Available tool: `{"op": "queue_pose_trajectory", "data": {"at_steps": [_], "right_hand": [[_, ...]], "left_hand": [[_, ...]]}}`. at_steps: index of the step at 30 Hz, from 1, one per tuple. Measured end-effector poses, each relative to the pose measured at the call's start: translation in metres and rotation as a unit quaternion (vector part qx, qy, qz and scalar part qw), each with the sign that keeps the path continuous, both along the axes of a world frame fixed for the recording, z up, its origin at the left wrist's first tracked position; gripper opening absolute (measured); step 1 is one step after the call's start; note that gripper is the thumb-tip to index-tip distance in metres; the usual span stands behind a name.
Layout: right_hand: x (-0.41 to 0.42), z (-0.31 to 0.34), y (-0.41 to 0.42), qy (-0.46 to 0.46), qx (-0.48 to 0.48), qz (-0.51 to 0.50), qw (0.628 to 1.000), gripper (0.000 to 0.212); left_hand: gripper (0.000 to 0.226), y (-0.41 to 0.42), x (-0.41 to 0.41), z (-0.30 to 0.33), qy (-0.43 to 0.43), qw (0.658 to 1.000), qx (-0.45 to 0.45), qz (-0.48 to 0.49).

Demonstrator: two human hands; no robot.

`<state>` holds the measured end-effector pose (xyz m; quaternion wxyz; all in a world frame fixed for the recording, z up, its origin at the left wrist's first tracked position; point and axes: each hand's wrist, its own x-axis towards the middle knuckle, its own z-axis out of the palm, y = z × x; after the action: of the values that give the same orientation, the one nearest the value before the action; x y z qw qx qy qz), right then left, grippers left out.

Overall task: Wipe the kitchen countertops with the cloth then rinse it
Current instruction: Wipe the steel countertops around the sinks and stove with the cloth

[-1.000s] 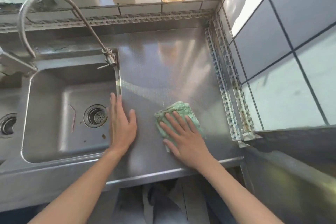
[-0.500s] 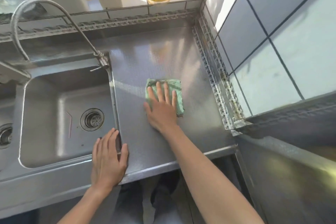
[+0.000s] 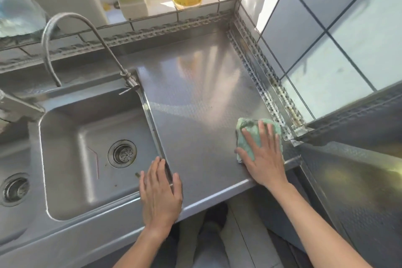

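Your right hand (image 3: 262, 156) lies flat, fingers spread and straight, pressing the cloth (image 3: 250, 135) onto the counter (image 3: 202, 102) at its near right corner, just beside the perforated trim along the tiled wall (image 3: 326, 39). Your left hand (image 3: 159, 191) rests flat, fingers straight and close together, on the front edge where counter meets sink (image 3: 76, 148); it holds nothing. Wiping is in hand, judged from the cloth's contact with the steel; how much of the surface is already covered cannot be told. The steel top (image 3: 359, 180) to the right shows no contact with the cloth. The rinse remains: the tap (image 3: 65, 28) shows no water running and the cloth is well apart from the sink.
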<state>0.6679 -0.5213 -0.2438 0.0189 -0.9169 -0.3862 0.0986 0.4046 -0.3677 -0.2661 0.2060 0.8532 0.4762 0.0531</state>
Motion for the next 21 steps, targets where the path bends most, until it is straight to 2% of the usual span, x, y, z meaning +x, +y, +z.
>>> {"op": "queue_pose_trajectory", "data": {"at_steps": [2, 4, 9, 13, 16, 18, 21], "right_hand": [[-0.012, -0.003, 0.030, 0.008, 0.011, -0.106, 0.994, 0.064], [-0.034, -0.003, 0.063, 0.027, 0.030, -0.140, 0.989, 0.061], [-0.115, -0.003, 0.098, 0.041, 0.096, 0.032, 0.994, 0.056], [-0.154, 0.010, 0.072, 0.062, 0.087, 0.067, 0.992, 0.062], [-0.163, 0.035, 0.041, 0.106, 0.093, 0.072, 0.987, 0.058], [-0.163, 0.051, 0.023, 0.142, 0.103, 0.050, 0.983, 0.049], [-0.163, 0.079, -0.005, 0.182, 0.095, -0.008, 0.979, 0.052]], "left_hand": [[0.059, 0.000, -0.001, 0.000, 0.000, 1.000, -0.002, -0.008], [0.059, 0.000, -0.001, 0.001, -0.002, 1.000, -0.004, -0.014], [0.056, 0.000, 0.000, 0.001, -0.023, 1.000, -0.001, -0.022], [0.055, 0.003, -0.002, 0.009, -0.054, 0.997, -0.041, -0.034], [0.061, 0.010, -0.005, 0.024, -0.065, 0.989, -0.120, -0.056], [0.051, 0.020, -0.014, 0.034, -0.079, 0.978, -0.172, -0.092], [0.020, 0.028, -0.037, 0.054, -0.124, 0.958, -0.166, -0.199]]}}
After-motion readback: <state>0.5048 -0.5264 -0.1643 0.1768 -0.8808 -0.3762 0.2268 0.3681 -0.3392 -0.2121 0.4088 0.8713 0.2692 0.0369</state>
